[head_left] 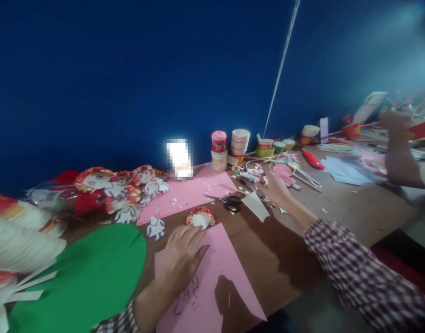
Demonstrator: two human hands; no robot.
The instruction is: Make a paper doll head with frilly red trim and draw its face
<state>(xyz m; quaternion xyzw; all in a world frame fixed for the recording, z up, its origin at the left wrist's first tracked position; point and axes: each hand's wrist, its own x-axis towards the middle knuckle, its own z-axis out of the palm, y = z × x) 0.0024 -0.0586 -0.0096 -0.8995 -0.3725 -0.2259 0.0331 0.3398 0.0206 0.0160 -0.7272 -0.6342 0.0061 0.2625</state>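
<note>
My left hand (pixel 184 252) lies flat over a pink sheet (pixel 229 273) with dark pen marks, fingers stretched forward. Its fingertips meet the near edge of a small white paper disc (pixel 200 219) with a red and yellow folded rim; whether they press on it is unclear. Further off, my right hand (pixel 276 188) reaches into a cluster of small craft items and pens (pixel 249 173). Its fingertips blur into that cluster, so a grip cannot be made out. Black-handled scissors (pixel 231 203) and a white paper piece (pixel 255 206) lie left of the right hand.
A green sheet (pixel 94 273) and stacked paper cups (pixel 21 240) are on the left. White cut-out figures (pixel 156 228) lie beside rimmed paper faces (pixel 97 179). More cups (pixel 240 143) stand along the blue wall. Another person's arm (pixel 401 148) is at the far right.
</note>
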